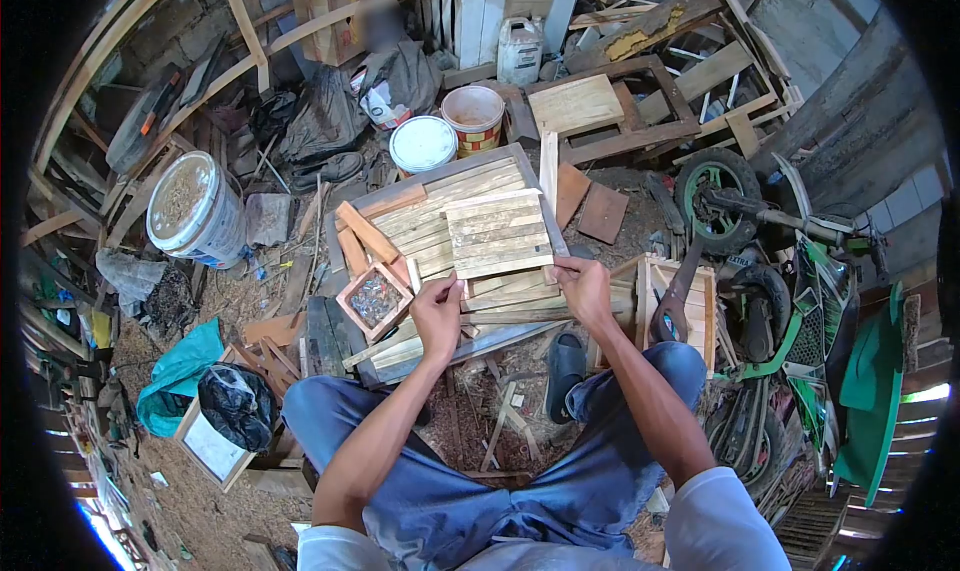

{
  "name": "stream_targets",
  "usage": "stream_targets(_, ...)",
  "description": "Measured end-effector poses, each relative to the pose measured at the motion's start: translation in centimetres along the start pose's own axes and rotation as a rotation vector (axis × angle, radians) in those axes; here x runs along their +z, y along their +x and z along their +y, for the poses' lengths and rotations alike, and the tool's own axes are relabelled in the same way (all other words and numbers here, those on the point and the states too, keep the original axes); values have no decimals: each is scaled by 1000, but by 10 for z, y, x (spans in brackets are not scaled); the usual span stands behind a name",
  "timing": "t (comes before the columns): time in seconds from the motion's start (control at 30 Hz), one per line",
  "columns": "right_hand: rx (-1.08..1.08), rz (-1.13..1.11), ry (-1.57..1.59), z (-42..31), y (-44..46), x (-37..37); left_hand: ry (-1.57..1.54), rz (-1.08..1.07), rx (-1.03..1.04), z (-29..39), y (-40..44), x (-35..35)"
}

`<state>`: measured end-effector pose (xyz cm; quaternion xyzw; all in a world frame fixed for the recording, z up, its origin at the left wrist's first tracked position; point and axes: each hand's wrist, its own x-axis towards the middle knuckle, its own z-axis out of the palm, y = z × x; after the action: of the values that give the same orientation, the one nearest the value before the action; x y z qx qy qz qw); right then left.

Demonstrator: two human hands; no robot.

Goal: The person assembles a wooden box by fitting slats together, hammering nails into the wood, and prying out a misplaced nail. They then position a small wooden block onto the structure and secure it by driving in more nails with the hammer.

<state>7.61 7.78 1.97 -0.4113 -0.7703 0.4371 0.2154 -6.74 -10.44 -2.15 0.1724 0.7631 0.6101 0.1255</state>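
Note:
A square panel of light wooden slats lies tilted on a larger slatted board in front of my knees. At the panel's near left corner, my left hand is closed with its fingers pinched on a small wooden piece. My right hand is closed at the near right corner, thumb and fingers pinching another small wooden piece against the panel's edge. Left of the panel sits a small wooden box with small metal bits in it, beside reddish wood blocks.
White buckets stand beyond the board, and another bucket is at the left. A saw rests over a wooden crate at the right, near a small green motorbike. A slipper lies below the board.

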Motion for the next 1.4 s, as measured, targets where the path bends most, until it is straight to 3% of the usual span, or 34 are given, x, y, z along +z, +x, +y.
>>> stream_targets(1.1, 3, 43, -15, -1, -1, 3, -35, -17, -20, -6, 1, -1)
stream_targets(1.13, -11, 70, -22, -5, -2, 5, -35, -20, -42, 6, 1, -3)
stream_targets(1.17, -141, 137, -121, -10, -2, 5, -54, -36, -152, 18, -2, -4)
stream_targets(1.23, -403, 267, -296, -22, -5, 5, -28, -57, -138, 25, -1, -8)
stream_targets(1.33, -458, 10, -104, -48, -20, 13, -64, -72, -47, 8, 6, -12)
stream_targets(1.4, -538, -151, -248, -52, -39, 24, -83, -100, -33, 0, 6, -19)
